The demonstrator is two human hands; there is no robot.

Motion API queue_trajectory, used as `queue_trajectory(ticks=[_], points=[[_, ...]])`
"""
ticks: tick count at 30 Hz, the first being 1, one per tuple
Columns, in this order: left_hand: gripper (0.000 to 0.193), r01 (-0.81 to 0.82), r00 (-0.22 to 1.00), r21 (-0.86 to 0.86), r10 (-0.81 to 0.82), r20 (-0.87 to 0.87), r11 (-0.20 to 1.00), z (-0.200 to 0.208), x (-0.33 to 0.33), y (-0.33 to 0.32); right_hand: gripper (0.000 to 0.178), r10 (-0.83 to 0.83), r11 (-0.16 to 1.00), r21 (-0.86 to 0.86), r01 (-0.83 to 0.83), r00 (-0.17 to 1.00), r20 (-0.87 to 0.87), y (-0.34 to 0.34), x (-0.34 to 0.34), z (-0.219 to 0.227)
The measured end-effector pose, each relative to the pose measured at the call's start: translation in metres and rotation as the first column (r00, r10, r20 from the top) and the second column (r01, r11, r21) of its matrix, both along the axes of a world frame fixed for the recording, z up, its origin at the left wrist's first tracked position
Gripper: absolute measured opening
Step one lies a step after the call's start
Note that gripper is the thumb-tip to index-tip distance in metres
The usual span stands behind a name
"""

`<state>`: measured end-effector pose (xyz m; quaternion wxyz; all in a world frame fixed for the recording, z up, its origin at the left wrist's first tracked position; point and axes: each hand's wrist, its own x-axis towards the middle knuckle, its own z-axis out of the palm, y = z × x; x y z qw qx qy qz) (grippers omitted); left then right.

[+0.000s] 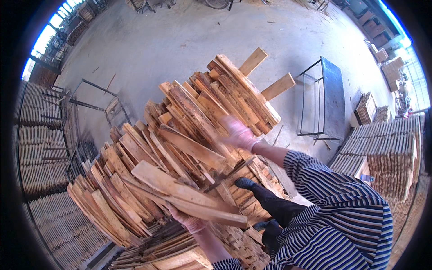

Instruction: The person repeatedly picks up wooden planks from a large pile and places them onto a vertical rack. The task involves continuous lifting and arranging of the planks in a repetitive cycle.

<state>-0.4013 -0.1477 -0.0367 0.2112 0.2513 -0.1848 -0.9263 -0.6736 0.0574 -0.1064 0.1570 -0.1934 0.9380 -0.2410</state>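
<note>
My left hand (185, 219), in a pale glove, is closed on the lower edge of a couple of rough wooden planks (177, 190). They lie slantwise over a long heap of planks (191, 110), whose pieces have bark-brown edges. At the right part of this heap is my right hand (240, 134), in a pinkish glove. It is smeared by motion, so its fingers and anything in them cannot be made out. Two short boards (280, 86) stick out from the far right end of the heap.
My feet (245, 183) stand on more stacked wood (258, 173). To the right is a dark metal-framed table (333, 99), with neat plank stacks (382, 153) nearer me. Tall slat stacks (40, 148) line the left, beside a metal frame (92, 105). Concrete floor (180, 40) stretches beyond the heap.
</note>
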Motion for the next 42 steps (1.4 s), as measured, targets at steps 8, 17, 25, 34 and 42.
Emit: queue_trajectory(ticks=[8, 17, 25, 34, 42], points=[[0.077, 0.002, 0.995, -0.263, -0.028, -0.096, 0.965, -0.031, 0.011, 0.037, 0.132, -0.438, 0.899, 0.117, 0.422, 0.868, 0.233, 0.198, -0.088, -0.09], [0.084, 0.001, 0.996, 0.032, -0.003, 0.084, 1.0, -0.051, 0.023, 0.047, 0.08, -0.23, 0.868, -0.2, 0.454, 0.726, 0.648, 0.171, -0.092, -0.034], [0.086, -0.062, 0.988, 0.028, 0.057, 0.141, 0.998, 0.004, 0.008, 0.031, 0.074, 0.029, 0.873, -0.319, 0.369, 0.613, 0.789, 0.166, 0.058, 0.111], [0.06, -0.072, 0.967, 0.32, 0.145, -0.209, 0.945, 0.035, 0.025, 0.06, 0.116, 0.369, 0.921, -0.274, -0.277, 0.847, 0.384, 0.158, 0.192, 0.149], [0.055, -0.494, 0.839, 0.107, 0.505, -0.2, 0.863, 0.09, 0.185, 0.091, 0.123, 0.878, 0.425, -0.17, -0.889, 0.451, -0.162, 0.012, 0.242, 0.231]])
